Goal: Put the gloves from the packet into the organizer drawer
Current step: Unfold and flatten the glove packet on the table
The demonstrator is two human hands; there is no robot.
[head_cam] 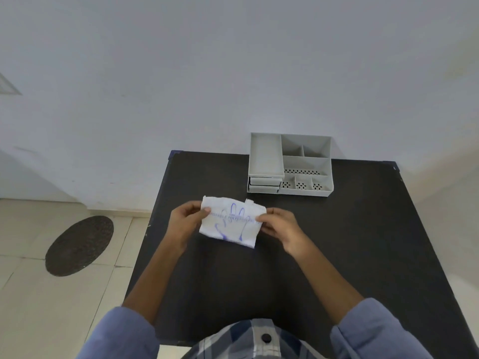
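Note:
A white glove packet with a blue hand drawing and blue lettering is held above the black table. My left hand pinches its left edge and my right hand pinches its right edge. No gloves show outside the packet. The grey plastic organizer stands at the table's far edge against the wall. It has open compartments on top and two small drawers at its front left; both drawers look closed.
The table's left edge drops to a tiled floor with a dark oval mat. A pale wall rises right behind the organizer.

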